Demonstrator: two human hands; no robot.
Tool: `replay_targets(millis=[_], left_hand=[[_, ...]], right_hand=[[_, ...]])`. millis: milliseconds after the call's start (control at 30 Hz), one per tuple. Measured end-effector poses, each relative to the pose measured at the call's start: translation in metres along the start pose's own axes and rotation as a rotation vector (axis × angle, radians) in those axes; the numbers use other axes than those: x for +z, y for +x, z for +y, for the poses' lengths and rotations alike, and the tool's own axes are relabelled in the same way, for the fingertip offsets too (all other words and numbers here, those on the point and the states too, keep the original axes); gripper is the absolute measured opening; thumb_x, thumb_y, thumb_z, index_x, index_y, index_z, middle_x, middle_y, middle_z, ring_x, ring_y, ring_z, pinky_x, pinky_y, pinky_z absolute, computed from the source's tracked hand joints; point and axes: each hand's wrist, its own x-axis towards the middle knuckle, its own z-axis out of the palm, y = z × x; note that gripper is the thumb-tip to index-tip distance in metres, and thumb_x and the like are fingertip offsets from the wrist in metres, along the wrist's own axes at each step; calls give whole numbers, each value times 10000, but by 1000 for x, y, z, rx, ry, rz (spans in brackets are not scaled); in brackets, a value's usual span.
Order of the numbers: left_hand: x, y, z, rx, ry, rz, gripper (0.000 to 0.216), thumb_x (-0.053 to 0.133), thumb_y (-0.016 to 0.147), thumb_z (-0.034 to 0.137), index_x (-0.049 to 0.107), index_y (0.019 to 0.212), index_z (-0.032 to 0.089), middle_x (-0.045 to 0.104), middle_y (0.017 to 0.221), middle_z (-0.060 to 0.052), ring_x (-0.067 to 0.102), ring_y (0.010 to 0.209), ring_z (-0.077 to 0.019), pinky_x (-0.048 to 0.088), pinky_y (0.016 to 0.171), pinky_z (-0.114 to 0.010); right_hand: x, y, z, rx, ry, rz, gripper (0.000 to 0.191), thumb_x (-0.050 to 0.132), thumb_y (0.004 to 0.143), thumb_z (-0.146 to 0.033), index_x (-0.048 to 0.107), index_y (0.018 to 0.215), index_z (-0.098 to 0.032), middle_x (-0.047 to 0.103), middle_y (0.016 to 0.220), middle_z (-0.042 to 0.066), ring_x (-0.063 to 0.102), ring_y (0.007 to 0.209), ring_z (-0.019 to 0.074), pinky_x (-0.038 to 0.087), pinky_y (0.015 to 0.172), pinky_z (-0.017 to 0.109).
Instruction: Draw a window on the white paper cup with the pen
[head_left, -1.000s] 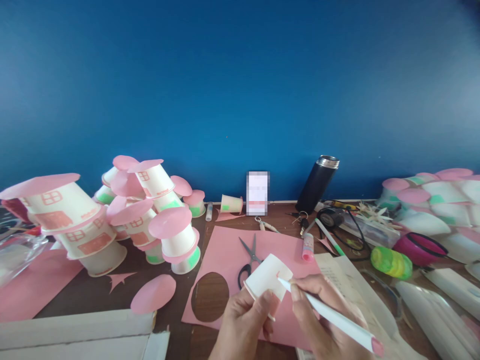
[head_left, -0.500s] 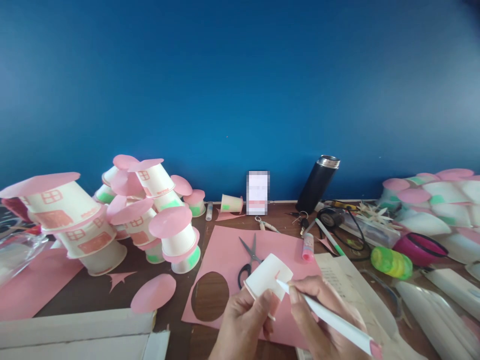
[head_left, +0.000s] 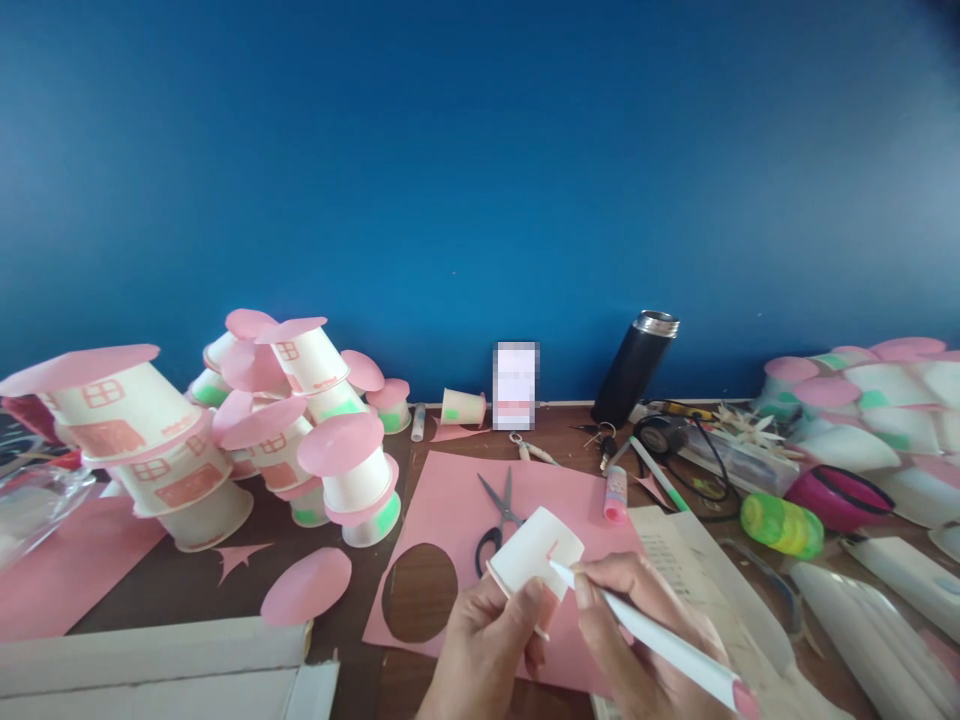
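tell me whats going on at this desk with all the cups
A person is drawing on a white paper cup. The left hand holds the cup tilted on its side, and the right hand presses the tip of a white pen against it, where a small pink mark shows. Below lie a pink sheet with a round hole cut out and scissors. Decorated cups with pink lids are piled at the left.
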Motion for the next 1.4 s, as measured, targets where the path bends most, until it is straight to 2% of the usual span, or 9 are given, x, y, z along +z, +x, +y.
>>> replay_targets(millis=[467,567,733,900,1400], left_hand=[[-1,1,-3,9,-13,-12,608,725,668,720,582,568,138,463,442,34,349,438,-64,282,491,-222],[-2,1,-4,-12,-20,-3,572,753,669,682,591,588,140,480,444,32,355,438,-65,285,494,-224],[-3,1,-3,-43,-11,15,605,748,642,715,601,588,131,497,449,23,373,439,-64,288,500,-222],[-4,2,-5,-37,15,15,599,752,641,709,597,585,134,488,444,25,369,437,-69,284,491,-225],[-2,0,-2,-5,28,3,622,715,656,743,594,594,136,485,456,22,366,437,-72,289,496,-231]], right_hand=[[2,-1,-2,13,13,15,171,582,943,-327,612,809,-224,540,571,-59,479,426,94,393,443,188],[1,-4,-5,57,28,65,161,585,943,-349,624,830,-241,539,573,-63,482,433,98,390,438,193],[-3,-5,-4,126,20,166,141,589,943,-374,614,864,-260,531,571,-64,499,455,115,421,449,197],[-3,1,-2,136,3,147,208,574,948,-398,606,812,-244,538,570,-46,474,456,114,403,418,191],[-1,4,-2,96,2,143,205,575,945,-384,600,800,-242,508,548,-63,427,416,104,364,403,207]])
